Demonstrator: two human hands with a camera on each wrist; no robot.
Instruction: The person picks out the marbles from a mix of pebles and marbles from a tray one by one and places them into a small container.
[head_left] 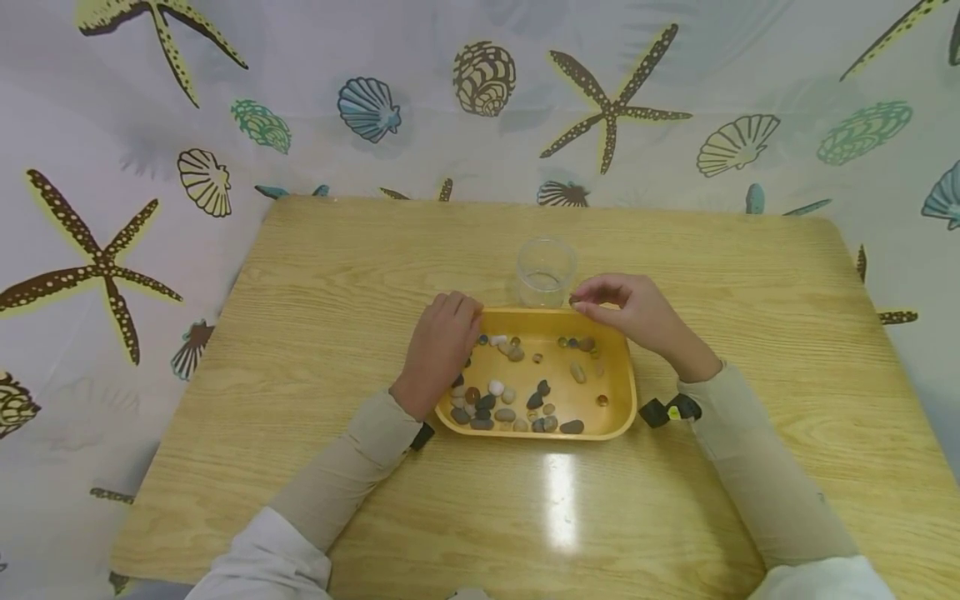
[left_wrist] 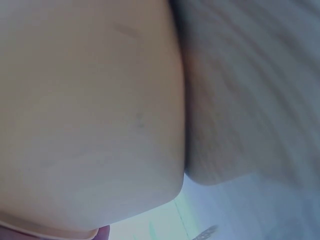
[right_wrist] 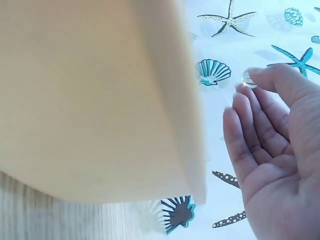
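Note:
A yellow plastic tray (head_left: pixel 551 379) holds several pebbles (head_left: pixel 506 414) and glass marbles (head_left: pixel 602 401), most of them toward its left side and near edge. My left hand (head_left: pixel 442 346) grips the tray's far left corner, fingers bent over the rim. Beyond the far right corner, my right hand (head_left: pixel 637 312) pinches a small clear glass marble (right_wrist: pixel 248 80) between thumb and fingertips. Just behind the tray stands a clear round container (head_left: pixel 546 271), close to the right fingertips. The left wrist view mostly shows the tray's outer wall (left_wrist: pixel 95 125).
Tray and container stand on a light wood-grain table (head_left: pixel 360 250). A white sheet (head_left: pixel 427 158) printed with starfish and shells hangs behind the table and at its sides. Black straps (head_left: pixel 670 411) show near the wrists.

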